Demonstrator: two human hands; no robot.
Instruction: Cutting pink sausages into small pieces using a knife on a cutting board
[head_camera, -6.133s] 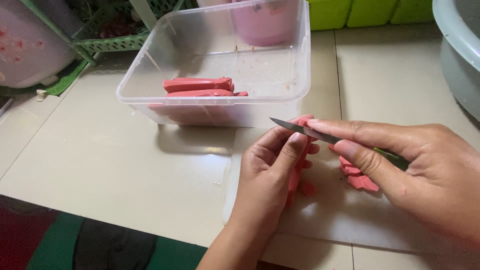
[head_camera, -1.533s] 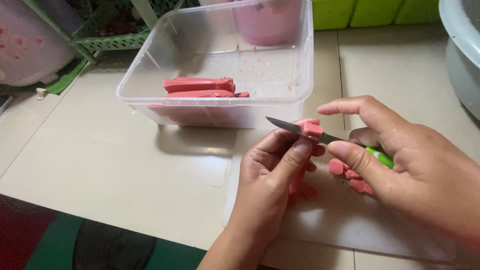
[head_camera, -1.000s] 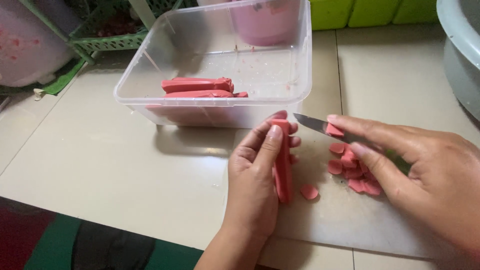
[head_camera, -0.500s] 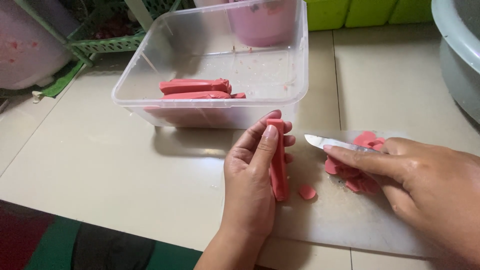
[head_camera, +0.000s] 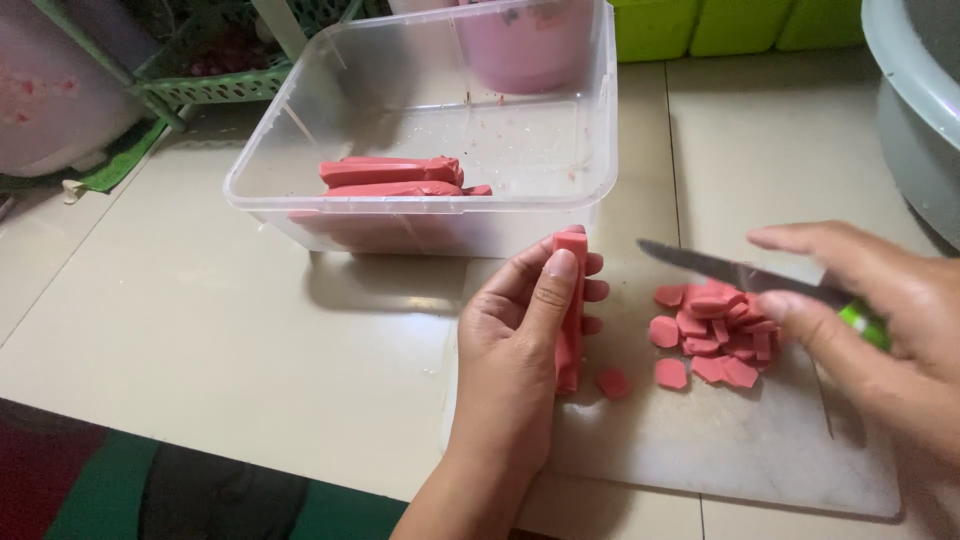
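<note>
My left hand (head_camera: 515, 350) holds a long pink sausage (head_camera: 570, 310) upright-lengthwise over a pale cutting board (head_camera: 700, 450), thumb along its side. My right hand (head_camera: 880, 320) grips a small knife (head_camera: 730, 270) with a green handle, blade pointing left, above a pile of several pink sausage slices (head_camera: 715, 335). One loose slice (head_camera: 612, 382) lies beside the sausage. Behind the board stands a clear plastic tub (head_camera: 420, 130) with more whole sausages (head_camera: 390, 178) inside.
A pink cup (head_camera: 525, 45) sits in the tub's far end. A green mesh basket (head_camera: 220, 70) is at the back left, green boxes (head_camera: 740, 25) at the back, and a grey-blue basin (head_camera: 915, 100) at the right edge. The surface is beige tile.
My right hand has pulled the knife away to the right, off the sausage, and lifted it above the slices. My left hand turned the sausage lengthwise and keeps hold of it.
</note>
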